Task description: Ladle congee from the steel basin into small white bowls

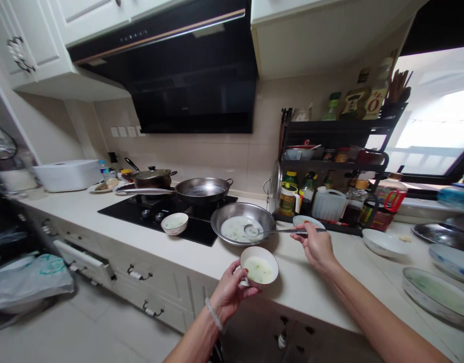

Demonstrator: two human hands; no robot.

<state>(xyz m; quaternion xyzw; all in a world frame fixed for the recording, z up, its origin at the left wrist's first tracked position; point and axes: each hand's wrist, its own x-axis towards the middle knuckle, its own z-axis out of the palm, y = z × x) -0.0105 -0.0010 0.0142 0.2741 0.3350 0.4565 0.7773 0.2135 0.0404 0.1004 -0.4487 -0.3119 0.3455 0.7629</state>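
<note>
"Left hand (232, 291) grasps the soup bowl (274, 266), right hand (319, 248) the ladle handle (282, 231); its scoop's inside the metal basin (268, 217)!"

"Bowl's near the counter's (303, 287) front edge — keep it level, close to the basin rim. And the rack's (322, 126) just behind — short, low strokes suit that handle."
</note>
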